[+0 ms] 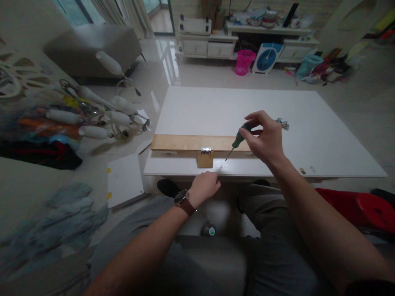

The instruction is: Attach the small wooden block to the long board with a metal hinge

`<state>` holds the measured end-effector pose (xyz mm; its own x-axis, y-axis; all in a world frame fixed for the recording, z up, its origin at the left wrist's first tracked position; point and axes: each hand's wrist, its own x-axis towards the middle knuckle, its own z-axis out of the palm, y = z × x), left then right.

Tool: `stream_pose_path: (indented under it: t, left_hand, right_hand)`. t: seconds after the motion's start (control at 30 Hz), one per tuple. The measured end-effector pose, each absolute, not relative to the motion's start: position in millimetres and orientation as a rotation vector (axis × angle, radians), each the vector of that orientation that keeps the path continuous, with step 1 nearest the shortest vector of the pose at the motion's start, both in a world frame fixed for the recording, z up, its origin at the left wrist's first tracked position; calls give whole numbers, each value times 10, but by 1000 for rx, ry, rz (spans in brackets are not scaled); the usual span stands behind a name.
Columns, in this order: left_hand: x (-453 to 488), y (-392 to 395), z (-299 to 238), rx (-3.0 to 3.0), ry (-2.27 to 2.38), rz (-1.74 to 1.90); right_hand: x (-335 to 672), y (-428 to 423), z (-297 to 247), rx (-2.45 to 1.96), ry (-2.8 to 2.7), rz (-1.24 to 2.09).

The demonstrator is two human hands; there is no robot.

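My right hand [262, 135] is closed round the green handle of a screwdriver [240, 137], whose thin shaft slants down to the left over a large white panel [237, 109]. My left hand [205, 187] is curled at the panel's front edge; whether anything is in its fingers is hidden. Just beyond it, a silver hinge [205, 151] joins a long wooden board [179, 143] to a small wooden block [205, 161]. Both lie on the panel. Past my right hand are several metal hinge pieces [284, 124], partly hidden.
Small bits [302, 170] lie near the panel's front right edge. To the left are a white board [125, 181] and a lamp with several white shades [120, 117]. A red stool [367, 209] stands at right. Beyond the panel are a pink basket [243, 63] and a fan [267, 58].
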<state>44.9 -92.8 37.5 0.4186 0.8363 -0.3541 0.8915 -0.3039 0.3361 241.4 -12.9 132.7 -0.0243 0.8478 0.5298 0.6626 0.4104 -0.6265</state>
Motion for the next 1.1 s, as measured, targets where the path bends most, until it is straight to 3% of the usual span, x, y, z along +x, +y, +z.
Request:
stream_pose_path:
  t: [1.1]
  left_hand:
    - [404,-751,385,2132,1571,-38]
  right_hand:
    - [2346,-279,1429,-1160,-1611,546]
